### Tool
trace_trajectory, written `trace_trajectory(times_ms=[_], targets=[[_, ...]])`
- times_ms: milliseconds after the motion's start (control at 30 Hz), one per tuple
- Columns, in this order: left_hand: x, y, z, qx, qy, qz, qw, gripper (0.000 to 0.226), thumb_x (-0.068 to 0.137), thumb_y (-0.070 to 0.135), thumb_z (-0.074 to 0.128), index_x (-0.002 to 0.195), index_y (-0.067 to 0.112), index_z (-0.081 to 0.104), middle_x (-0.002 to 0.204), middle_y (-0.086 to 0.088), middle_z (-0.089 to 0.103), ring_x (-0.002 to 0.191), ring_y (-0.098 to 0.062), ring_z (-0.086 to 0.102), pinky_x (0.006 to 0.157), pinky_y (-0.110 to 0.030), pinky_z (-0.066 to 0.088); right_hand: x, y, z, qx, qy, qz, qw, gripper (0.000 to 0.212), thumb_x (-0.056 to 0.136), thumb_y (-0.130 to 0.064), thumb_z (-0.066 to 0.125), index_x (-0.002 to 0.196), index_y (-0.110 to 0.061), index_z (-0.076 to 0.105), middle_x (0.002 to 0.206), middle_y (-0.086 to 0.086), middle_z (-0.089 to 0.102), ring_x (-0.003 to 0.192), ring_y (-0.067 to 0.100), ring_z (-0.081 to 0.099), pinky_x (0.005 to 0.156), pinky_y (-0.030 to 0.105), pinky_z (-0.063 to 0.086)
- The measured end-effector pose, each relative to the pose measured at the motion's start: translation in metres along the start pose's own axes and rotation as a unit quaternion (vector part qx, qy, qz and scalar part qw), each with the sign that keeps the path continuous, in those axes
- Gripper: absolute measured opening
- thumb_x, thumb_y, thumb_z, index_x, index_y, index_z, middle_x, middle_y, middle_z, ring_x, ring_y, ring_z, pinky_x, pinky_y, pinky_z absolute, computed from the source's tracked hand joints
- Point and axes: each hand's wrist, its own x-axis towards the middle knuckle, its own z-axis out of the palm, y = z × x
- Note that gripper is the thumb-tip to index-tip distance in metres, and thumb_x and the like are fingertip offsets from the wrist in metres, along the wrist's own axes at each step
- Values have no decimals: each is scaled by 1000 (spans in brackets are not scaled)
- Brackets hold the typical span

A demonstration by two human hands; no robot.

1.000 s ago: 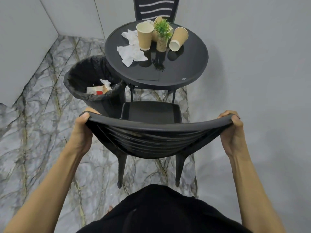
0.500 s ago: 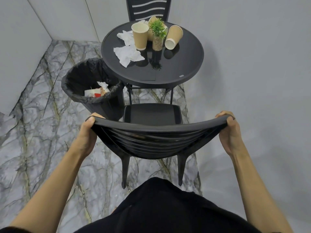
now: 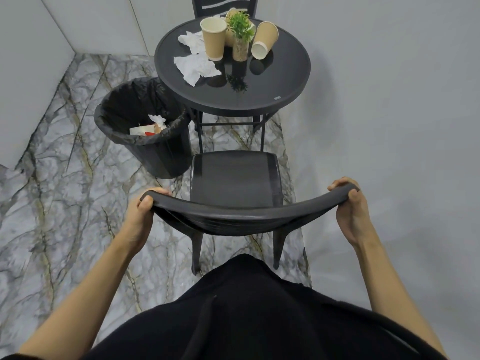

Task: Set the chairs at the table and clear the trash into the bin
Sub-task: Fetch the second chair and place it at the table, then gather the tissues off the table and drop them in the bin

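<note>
Hands gripped the chair (image 3: 235,183) backrest, left hand (image 3: 139,222) and right hand (image 3: 352,211) at its ends, facing the bench (image 3: 272,81).

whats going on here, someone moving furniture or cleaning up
A person grips the top rail of a black chair with the left hand and right hand, facing it toward the round black table. A second chair stands on the far side. The trash is not yet cleared: paper cups, one tipped over, and crumpled napkins lie around a small potted plant. A lined bin beside the table already holds some rubbish.
</note>
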Motion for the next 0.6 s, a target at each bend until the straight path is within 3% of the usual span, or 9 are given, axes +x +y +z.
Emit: trace_trajectory(times_ms=[233,333,367,433,500,600], targets=[[-9,6,0,11,-11,-16,1000,69,49,78,67,93,25,66,86,15,71,84,0,64,80,-12,50,-7,-2,-5,-41,13,-23,999,56,61,-60,74,95,-20,58,86,-8,63,87,6,54,77,14,43],[-12,10,0,22,-16,-17,999,80,51,77,66,106,19,61,99,16,72,96,2,64,86,-11,50,-8,-19,-4,-124,-5,-42,991,24,74,-39,72,93,-27,63,94,-8,66,94,8,54,81,14,41],[-11,11,-1,27,-23,-17,999,78,52,77,67,107,21,62,102,16,72,99,3,64,88,-11,50,-4,-27,-3,-175,-34,-34,983,12,80,-24,68,90,-29,64,97,-5,66,96,10,55,82,16,42],[-10,14,-6,30,-32,-24,999,67,54,73,69,103,28,68,108,15,72,106,1,62,91,-13,49,6,-45,1,-290,-91,-9,953,21,85,-7,62,86,-28,65,100,-2,67,96,4,61,84,19,45],[-10,21,-12,29,-33,-23,999,58,57,68,71,103,31,70,112,12,71,112,-3,61,94,-15,49,17,-62,13,-361,-128,11,924,14,85,-10,63,85,-24,66,99,-4,69,91,-7,63,85,16,46],[-7,34,-22,-2,12,-20,1000,50,67,60,68,106,29,66,111,12,72,110,-5,64,97,-20,49,40,-78,45,-445,-188,6,875,7,87,-20,61,92,-20,67,99,-7,70,90,-10,62,82,2,44]])
